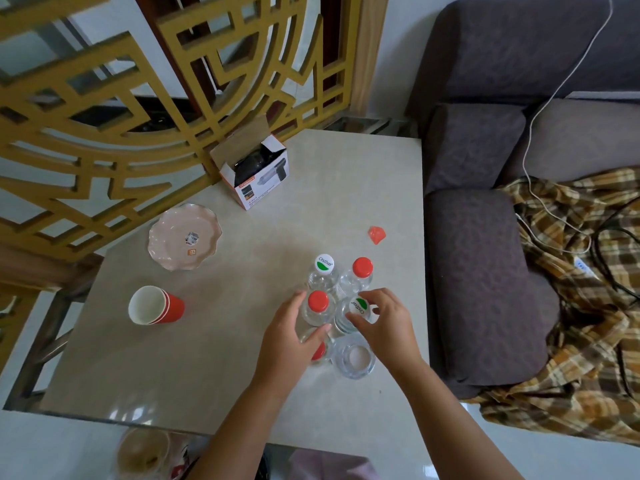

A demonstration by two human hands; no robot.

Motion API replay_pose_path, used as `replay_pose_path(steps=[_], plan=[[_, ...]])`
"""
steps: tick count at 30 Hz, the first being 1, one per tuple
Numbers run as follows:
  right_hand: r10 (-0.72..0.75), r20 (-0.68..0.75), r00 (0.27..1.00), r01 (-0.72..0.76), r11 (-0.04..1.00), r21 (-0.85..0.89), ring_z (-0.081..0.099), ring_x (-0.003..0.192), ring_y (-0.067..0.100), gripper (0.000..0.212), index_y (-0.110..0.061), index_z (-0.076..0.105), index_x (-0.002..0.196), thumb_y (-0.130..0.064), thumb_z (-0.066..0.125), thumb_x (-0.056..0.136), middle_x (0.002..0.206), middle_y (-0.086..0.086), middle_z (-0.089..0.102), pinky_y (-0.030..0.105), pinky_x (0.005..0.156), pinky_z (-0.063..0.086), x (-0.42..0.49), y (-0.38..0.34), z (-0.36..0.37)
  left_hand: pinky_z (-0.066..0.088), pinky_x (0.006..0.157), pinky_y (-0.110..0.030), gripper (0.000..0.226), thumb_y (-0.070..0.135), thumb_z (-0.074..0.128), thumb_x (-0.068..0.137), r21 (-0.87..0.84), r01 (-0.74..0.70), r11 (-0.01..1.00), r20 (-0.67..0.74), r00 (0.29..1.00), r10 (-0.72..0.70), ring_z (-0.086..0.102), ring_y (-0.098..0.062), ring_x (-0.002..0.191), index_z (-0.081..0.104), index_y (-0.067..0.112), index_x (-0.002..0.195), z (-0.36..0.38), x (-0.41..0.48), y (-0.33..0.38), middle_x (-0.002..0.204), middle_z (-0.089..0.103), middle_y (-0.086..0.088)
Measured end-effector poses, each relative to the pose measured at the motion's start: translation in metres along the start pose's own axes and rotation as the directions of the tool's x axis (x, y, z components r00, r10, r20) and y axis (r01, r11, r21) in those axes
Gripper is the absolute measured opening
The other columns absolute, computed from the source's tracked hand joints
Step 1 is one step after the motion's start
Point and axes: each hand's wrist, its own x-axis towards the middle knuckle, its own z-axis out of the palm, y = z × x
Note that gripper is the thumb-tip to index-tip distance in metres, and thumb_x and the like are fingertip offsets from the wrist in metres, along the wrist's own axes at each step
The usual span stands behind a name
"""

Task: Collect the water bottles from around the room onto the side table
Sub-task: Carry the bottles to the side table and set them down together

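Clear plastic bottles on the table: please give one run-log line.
clear plastic bottles: clustered on beige table | left hand: on red-capped bottle | right hand: on white-capped bottle

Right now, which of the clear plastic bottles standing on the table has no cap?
The clear plastic bottle nearest the person, just under the right hand: its mouth is open, while the others show red or white-and-green caps.

Six clear plastic water bottles stood upright in a tight cluster on the pale stone-look side table (214, 341), toward its right side. At the back, a white-and-green-capped bottle (324, 264) stood beside a red-capped one (362, 267). In the middle row, another red-capped bottle (318, 301) stood just beside a second white-and-green-capped bottle (358, 305). Nearest, a partly hidden bottle with a red cap (319, 351) stood next to a bottle with a plain white cap (356, 357).
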Motion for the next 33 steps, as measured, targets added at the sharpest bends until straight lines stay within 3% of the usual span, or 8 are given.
replay_pose_path(steps=[6,14,17,23,26,30,33], plan=[[-0.089,0.121,0.989,0.093,0.995,-0.035,0.054,0.087,0.008,0.038,-0.009,0.063,0.111,-0.013,0.074,0.075,0.106,0.002,0.062,0.007,0.078,0.039,0.006,0.001,-0.009,0.021,0.091,-0.004,0.066,0.022,0.071,0.078,0.005,0.028,1.0,0.008,1.0,-0.029,0.037,-0.01,0.129,0.04,0.016,0.135,-0.001,-0.001,0.002,0.141,0.044,0.002],[-0.207,0.309,0.928,0.255,0.959,-0.121,0.05,0.086,0.005,0.038,-0.009,0.061,0.115,-0.009,0.07,0.078,0.111,0.004,0.062,-0.004,0.074,0.033,0.016,0.001,-0.024,0.02,0.091,-0.003,0.066,0.025,0.07,0.079,0.003,0.047,0.999,0.006,0.999,-0.047,0.036,-0.012,0.131,0.039,0.017,0.137,-0.001,-0.002,0.004,0.142,0.042,0.002],[-0.211,0.334,0.919,0.262,0.958,-0.118,0.049,0.088,0.004,0.04,-0.011,0.06,0.117,-0.01,0.07,0.079,0.113,0.002,0.061,-0.004,0.074,0.033,0.016,0.002,-0.026,0.017,0.088,0.0,0.064,0.025,0.07,0.08,0.001,0.041,0.999,0.004,0.999,-0.041,0.035,-0.004,0.125,0.039,0.017,0.136,0.0,-0.002,0.006,0.141,0.043,0.002],[-0.216,0.307,0.927,0.252,0.964,-0.082,0.056,0.096,0.014,0.048,-0.012,0.057,0.121,-0.013,0.073,0.076,0.113,0.002,0.06,-0.004,0.077,0.03,0.013,0.008,-0.026,0.02,0.085,0.001,0.061,0.023,0.069,0.081,0.002,0.034,0.999,-0.003,0.999,-0.034,0.03,0.005,0.112,0.041,0.017,0.135,0.005,-0.001,0.011,0.137,0.046,0.003],[-0.219,0.246,0.944,0.234,0.972,-0.033,0.053,0.098,0.009,0.05,-0.013,0.056,0.12,-0.016,0.075,0.074,0.113,-0.002,0.058,-0.001,0.079,0.033,0.011,0.005,-0.029,0.022,0.085,-0.002,0.061,0.024,0.068,0.081,-0.003,0.047,0.999,-0.009,0.999,-0.047,0.03,0.006,0.111,0.04,0.018,0.135,0.005,0.0,0.013,0.136,0.046,0.006],[-0.285,0.091,0.954,0.285,0.959,0.012,0.055,0.091,0.011,0.041,-0.011,0.06,0.113,-0.013,0.074,0.074,0.104,0.0,0.059,0.008,0.076,0.038,0.022,-0.014,-0.031,0.021,0.087,-0.004,0.062,0.026,0.068,0.081,-0.007,0.067,0.998,-0.033,0.997,-0.067,0.039,-0.006,0.123,0.041,0.016,0.136,0.005,0.01,0.012,0.14,0.045,0.002],[-0.354,0.102,0.93,0.358,0.933,-0.03,0.05,0.087,0.009,0.041,-0.01,0.059,0.116,-0.013,0.072,0.077,0.105,0.002,0.058,0.014,0.077,0.037,0.038,-0.033,-0.024,0.024,0.088,-0.007,0.06,0.026,0.067,0.082,-0.022,0.085,0.996,-0.036,0.996,-0.085,0.04,-0.012,0.127,0.041,0.016,0.135,0.004,0.02,0.012,0.139,0.045,0.001]])
